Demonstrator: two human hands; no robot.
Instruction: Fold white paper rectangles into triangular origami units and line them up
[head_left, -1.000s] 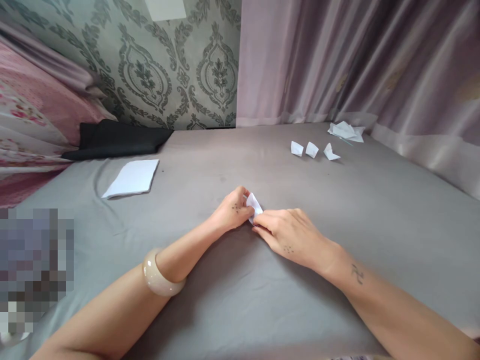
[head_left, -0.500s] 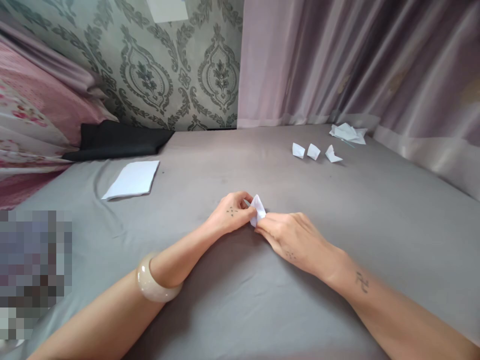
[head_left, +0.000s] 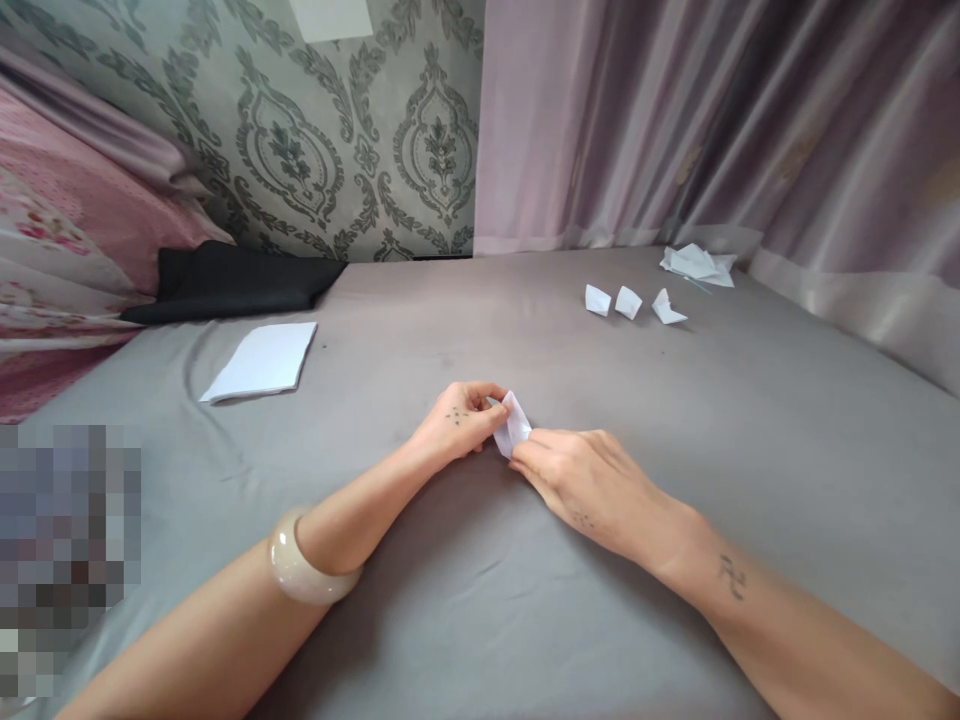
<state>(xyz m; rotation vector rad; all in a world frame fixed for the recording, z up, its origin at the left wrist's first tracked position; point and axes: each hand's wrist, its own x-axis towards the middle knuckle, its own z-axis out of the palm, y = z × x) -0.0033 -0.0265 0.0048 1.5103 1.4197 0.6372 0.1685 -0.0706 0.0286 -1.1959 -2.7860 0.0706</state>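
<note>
A small folded piece of white paper [head_left: 512, 428] is between my two hands, low over the grey sheet, near the middle of the view. My left hand [head_left: 463, 418] pinches its upper left edge between thumb and fingers. On the other side, my right hand [head_left: 574, 470] grips its lower right part, with the fingertips partly hidden by the hand itself. Farther off to the right stand three small folded white paper pieces, a left one [head_left: 598, 300], a middle one [head_left: 628, 303] and a right one [head_left: 667, 308].
A stack of white paper sheets [head_left: 262, 362] lies at the left. Behind it is a black cloth [head_left: 247, 280]. More white paper [head_left: 697, 264] is piled at the back right by the mauve curtain [head_left: 600, 120]. Patterned wallpaper covers the far wall.
My left fingers have shifted slightly up along the folded paper, and more of its face shows. Both hands still hold it in nearly the same place.
</note>
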